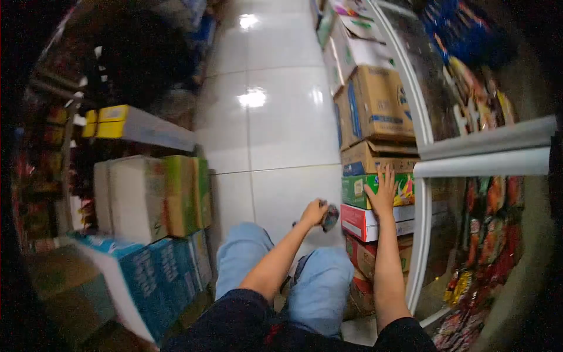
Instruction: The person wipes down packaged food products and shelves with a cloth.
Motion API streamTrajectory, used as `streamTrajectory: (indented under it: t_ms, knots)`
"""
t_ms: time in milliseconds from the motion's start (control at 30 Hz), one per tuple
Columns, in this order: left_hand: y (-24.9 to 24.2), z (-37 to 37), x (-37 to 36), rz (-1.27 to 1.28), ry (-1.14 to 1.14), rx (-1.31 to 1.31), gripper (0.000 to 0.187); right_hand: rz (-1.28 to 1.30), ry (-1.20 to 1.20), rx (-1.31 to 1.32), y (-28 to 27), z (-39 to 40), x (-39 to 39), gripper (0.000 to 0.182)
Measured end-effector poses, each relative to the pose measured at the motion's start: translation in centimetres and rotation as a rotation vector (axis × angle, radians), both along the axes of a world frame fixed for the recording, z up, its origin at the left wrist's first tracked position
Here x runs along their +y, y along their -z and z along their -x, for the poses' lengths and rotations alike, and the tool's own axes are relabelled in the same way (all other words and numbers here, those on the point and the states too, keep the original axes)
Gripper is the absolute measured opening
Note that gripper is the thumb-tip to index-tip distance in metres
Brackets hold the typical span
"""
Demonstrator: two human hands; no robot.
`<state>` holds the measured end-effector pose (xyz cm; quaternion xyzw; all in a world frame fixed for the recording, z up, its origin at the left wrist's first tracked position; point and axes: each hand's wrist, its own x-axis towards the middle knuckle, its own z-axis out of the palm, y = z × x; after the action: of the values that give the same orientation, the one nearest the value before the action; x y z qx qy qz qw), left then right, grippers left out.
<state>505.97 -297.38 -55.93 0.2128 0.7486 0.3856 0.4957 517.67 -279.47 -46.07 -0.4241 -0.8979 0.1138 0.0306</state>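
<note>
In the head view, my left hand [315, 212] is closed round a small dark object [330, 217], blurred, above the tiled floor between my knees and the boxes on the right. My right hand [383, 192] lies with fingers spread on a green box [359, 192] with a colourful print. Directly beneath that box is a red and white box [363, 223]. Above it in view stands an open brown carton [375, 154].
White tiles [275, 135] run up the aisle. Stacked cartons [384, 102] and a white-framed glass case [419, 117] with hanging packets line the right. On the left are white boxes [132, 196], a yellow-ended box [112, 121] and blue boxes [158, 281].
</note>
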Motion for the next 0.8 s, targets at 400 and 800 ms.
streamTrajectory:
  t_ms: [400, 800]
  knots:
    - [-29.0, 2.6, -19.1, -0.182, -0.675, -0.584, 0.039, 1.782, 0.279, 0.232, -22.0, 3.9, -27.6, 0.06]
    - [-53.1, 5.1, -26.0, -0.039, -0.511, -0.468, 0.053, 1.499, -0.101, 0.177, -41.9, 6.8, -27.2, 0.042]
